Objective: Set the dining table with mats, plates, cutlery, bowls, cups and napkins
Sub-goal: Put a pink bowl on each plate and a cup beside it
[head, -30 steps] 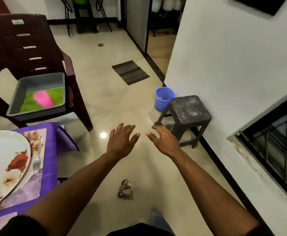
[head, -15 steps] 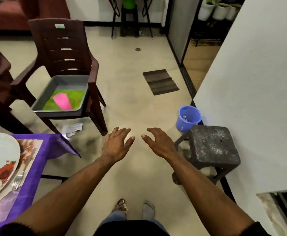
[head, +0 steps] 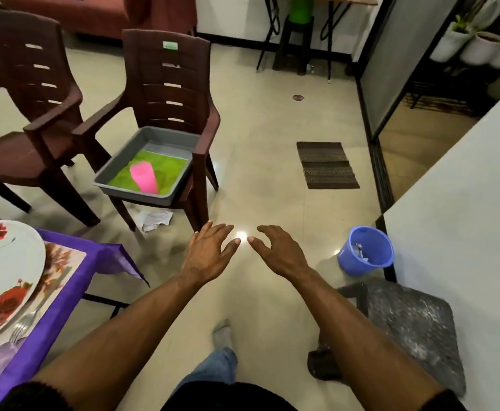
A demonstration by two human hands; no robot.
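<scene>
A grey tray [head: 130, 189] rests on the seat of a brown plastic chair [head: 168, 81], holding a green cloth [head: 160, 169] and a pink cup [head: 143, 176] lying on its side. At lower left, the table corner with a purple cloth [head: 65, 295] carries a floral mat [head: 65, 262], a white flowered plate [head: 2, 274] and a fork [head: 26, 321]. My left hand [head: 208, 252] and my right hand [head: 278, 252] hover side by side over the floor, both empty with fingers spread, well short of the tray.
A second brown chair [head: 29, 93] stands left of the first. A blue bucket [head: 367, 252] and a dark stool [head: 412, 330] sit at the right by a white wall [head: 465, 218]. A striped floor mat [head: 326, 164] and crumpled paper [head: 154, 219] lie on the tiled floor.
The view has swung left and forward, so the chair with the tray now sits closer to centre. Both hands stay empty and spread, held out in front.
</scene>
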